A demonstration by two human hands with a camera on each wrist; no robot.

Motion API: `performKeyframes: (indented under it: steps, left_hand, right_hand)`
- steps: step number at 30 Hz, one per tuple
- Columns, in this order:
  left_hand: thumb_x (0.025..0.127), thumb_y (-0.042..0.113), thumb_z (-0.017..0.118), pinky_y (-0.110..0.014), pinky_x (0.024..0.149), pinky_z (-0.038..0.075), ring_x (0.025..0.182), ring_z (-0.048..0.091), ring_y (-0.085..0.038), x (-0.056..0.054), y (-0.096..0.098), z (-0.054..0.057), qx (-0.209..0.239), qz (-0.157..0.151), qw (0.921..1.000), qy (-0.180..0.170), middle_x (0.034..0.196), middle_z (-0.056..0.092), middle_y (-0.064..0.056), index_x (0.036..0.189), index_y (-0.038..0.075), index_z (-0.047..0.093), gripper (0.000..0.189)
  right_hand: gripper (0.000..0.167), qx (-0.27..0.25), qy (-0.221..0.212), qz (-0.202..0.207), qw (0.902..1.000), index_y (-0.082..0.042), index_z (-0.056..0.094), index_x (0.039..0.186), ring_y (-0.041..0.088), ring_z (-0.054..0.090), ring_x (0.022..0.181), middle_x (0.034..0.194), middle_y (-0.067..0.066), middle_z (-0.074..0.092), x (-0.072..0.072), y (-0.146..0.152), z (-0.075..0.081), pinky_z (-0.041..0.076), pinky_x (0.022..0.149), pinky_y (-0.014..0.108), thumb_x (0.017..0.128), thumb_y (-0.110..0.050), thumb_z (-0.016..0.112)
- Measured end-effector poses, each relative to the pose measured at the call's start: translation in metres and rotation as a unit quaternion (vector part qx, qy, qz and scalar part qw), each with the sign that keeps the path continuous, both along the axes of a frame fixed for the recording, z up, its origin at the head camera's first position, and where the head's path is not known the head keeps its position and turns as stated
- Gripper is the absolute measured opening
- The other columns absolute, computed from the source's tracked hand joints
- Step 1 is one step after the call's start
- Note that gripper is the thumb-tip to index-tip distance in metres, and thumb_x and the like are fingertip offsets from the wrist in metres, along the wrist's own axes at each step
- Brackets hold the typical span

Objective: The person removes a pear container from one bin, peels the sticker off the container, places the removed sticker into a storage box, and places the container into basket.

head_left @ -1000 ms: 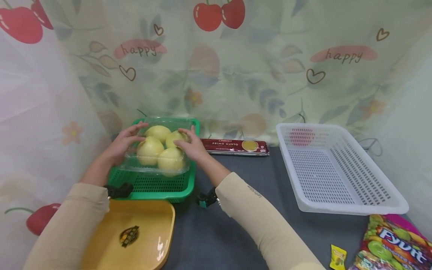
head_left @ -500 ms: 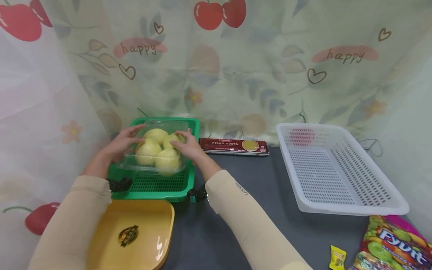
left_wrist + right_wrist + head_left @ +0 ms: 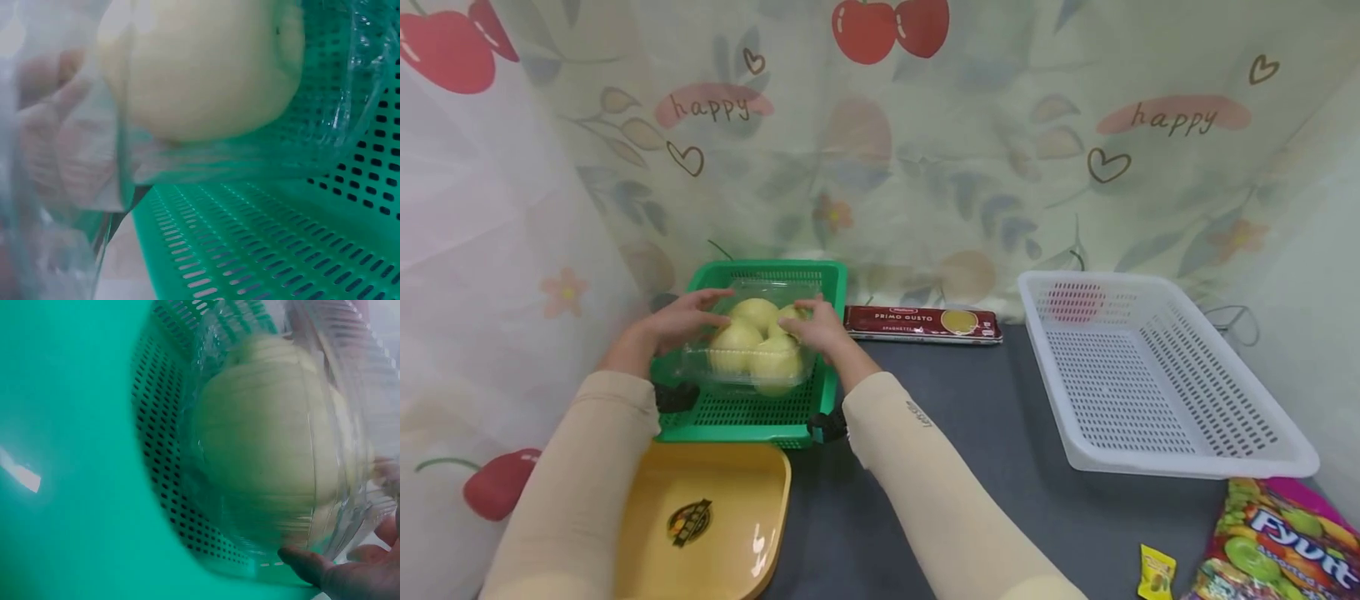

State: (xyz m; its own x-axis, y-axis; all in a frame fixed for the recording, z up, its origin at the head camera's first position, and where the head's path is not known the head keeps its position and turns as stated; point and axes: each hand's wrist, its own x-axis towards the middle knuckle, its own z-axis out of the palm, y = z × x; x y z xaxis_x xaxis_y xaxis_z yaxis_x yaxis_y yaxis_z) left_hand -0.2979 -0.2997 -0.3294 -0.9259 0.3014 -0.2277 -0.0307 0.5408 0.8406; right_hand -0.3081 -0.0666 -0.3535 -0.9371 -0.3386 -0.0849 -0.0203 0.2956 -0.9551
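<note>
A clear plastic box (image 3: pixel 700 375) with several pale yellow round fruits (image 3: pixel 736 343) in it is within the green basket (image 3: pixel 760 434). My left hand (image 3: pixel 681 321) grips its left side and my right hand (image 3: pixel 818 327) its right side. Through the plastic, the left wrist view shows a fruit (image 3: pixel 206 69) close up and blurred parts of a hand. In the right wrist view, fingers (image 3: pixel 306 565) hold the box's edge beside the basket's perforated wall. Whether the box touches the basket floor, I cannot tell.
A yellow tray (image 3: pixel 730 533) stands in front of the basket. The red spaghetti pack (image 3: pixel 921 324) lies to its right. Farther right are a white basket (image 3: pixel 1187 465), a small yellow packet (image 3: pixel 1156 572) and a Fyvit candy bag (image 3: pixel 1285 542). Patterned sheets surround the table.
Both hands have lowered the box of fruit deeper into the green basket. More of the basket's back rim shows now. The other things have stayed put.
</note>
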Motion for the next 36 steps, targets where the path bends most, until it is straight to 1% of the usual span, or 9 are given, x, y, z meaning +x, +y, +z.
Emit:
performKeyframes:
  steps: [8,21,22,24,28,29,32,35,36]
  left_hand:
    - [0.096,0.013,0.048,-0.062,0.11,0.013,0.142,-0.011,-0.04,-0.001,0.0,-0.003,-0.014,-0.006,0.9998,0.011,0.155,-0.014,-0.018,0.15,0.005,0.01,0.066]
    - [0.093,0.006,0.051,-0.063,0.106,0.024,0.14,-0.002,-0.046,-0.004,0.003,-0.005,-0.043,-0.011,0.999,0.005,0.155,-0.008,-0.023,0.15,0.004,0.011,0.069]
    - [0.093,0.006,0.051,-0.062,0.106,0.026,0.14,-0.001,-0.046,-0.003,0.003,-0.004,-0.045,-0.009,0.9989,0.005,0.155,-0.008,-0.023,0.149,0.004,0.011,0.069]
    - [0.092,0.004,0.051,-0.062,0.106,0.026,0.14,0.001,-0.046,-0.002,0.004,-0.003,-0.048,-0.005,0.9988,0.006,0.155,-0.007,-0.024,0.149,0.004,0.011,0.07]
    - [0.091,0.005,0.053,-0.062,0.108,0.022,0.14,0.001,-0.046,-0.002,0.005,-0.003,-0.064,-0.001,0.9979,0.013,0.154,-0.003,-0.025,0.149,0.003,0.013,0.07]
    - [0.091,0.005,0.054,-0.062,0.108,0.021,0.14,0.0,-0.046,-0.002,0.005,-0.003,-0.07,-0.001,0.9974,0.015,0.155,-0.003,-0.025,0.149,0.003,0.014,0.07]
    - [0.091,0.007,0.055,-0.062,0.108,0.022,0.14,0.001,-0.046,-0.003,0.004,-0.004,-0.083,-0.002,0.9965,0.011,0.154,-0.002,-0.025,0.149,0.003,0.014,0.07]
    - [0.091,0.007,0.055,-0.06,0.105,0.029,0.139,0.004,-0.047,-0.003,0.003,-0.005,-0.081,-0.002,0.9967,0.004,0.154,-0.004,-0.025,0.149,0.003,0.013,0.071]
    - [0.091,0.007,0.054,-0.06,0.103,0.032,0.139,0.005,-0.048,-0.002,0.003,-0.006,-0.076,-0.001,0.9971,-0.001,0.154,-0.005,-0.025,0.149,0.003,0.012,0.072]
  right_hand:
    - [0.051,0.096,0.047,0.017,0.9941,-0.004,0.043,0.138,0.03,0.018,0.143,0.157,0.015,0.006,0.002,-0.004,-0.002,0.029,0.113,0.041,0.092,-0.022,0.057]
    - [0.052,0.129,0.039,0.026,0.9906,-0.004,0.041,0.14,0.031,0.017,0.143,0.157,0.015,0.001,0.0,-0.009,-0.003,0.035,0.109,0.038,0.093,-0.02,0.055]
    - [0.053,0.137,0.042,0.024,0.9893,-0.004,0.04,0.14,0.031,0.017,0.143,0.157,0.016,0.001,-0.002,-0.012,-0.005,0.035,0.108,0.037,0.093,-0.021,0.056]
    - [0.053,0.136,0.056,0.031,0.9886,-0.006,0.043,0.139,0.031,0.017,0.142,0.157,0.016,0.002,-0.021,-0.017,-0.025,0.044,0.097,0.03,0.09,-0.022,0.059]
    - [0.055,0.138,0.043,0.039,0.9888,-0.007,0.045,0.137,0.028,0.014,0.143,0.157,0.015,0.004,-0.036,-0.02,-0.033,0.044,0.096,0.027,0.087,-0.019,0.064]
    - [0.055,0.125,0.028,0.044,0.9908,-0.007,0.046,0.137,0.026,0.013,0.144,0.157,0.014,0.004,-0.037,-0.017,-0.032,0.045,0.097,0.027,0.087,-0.017,0.064]
    - [0.052,0.108,-0.026,0.043,0.9928,-0.005,0.044,0.138,0.024,0.016,0.144,0.158,0.011,0.008,-0.02,-0.011,-0.009,0.039,0.106,0.036,0.089,-0.01,0.06]
    - [0.05,0.113,-0.039,0.049,0.9916,-0.005,0.043,0.138,0.024,0.035,0.135,0.154,0.011,0.023,-0.009,-0.006,0.001,0.044,0.099,0.037,0.091,-0.01,0.057]
    - [0.049,0.115,-0.041,0.051,0.9912,-0.006,0.043,0.139,0.022,0.047,0.121,0.152,0.011,0.028,-0.008,-0.006,0.002,0.048,0.09,0.034,0.092,-0.011,0.056]
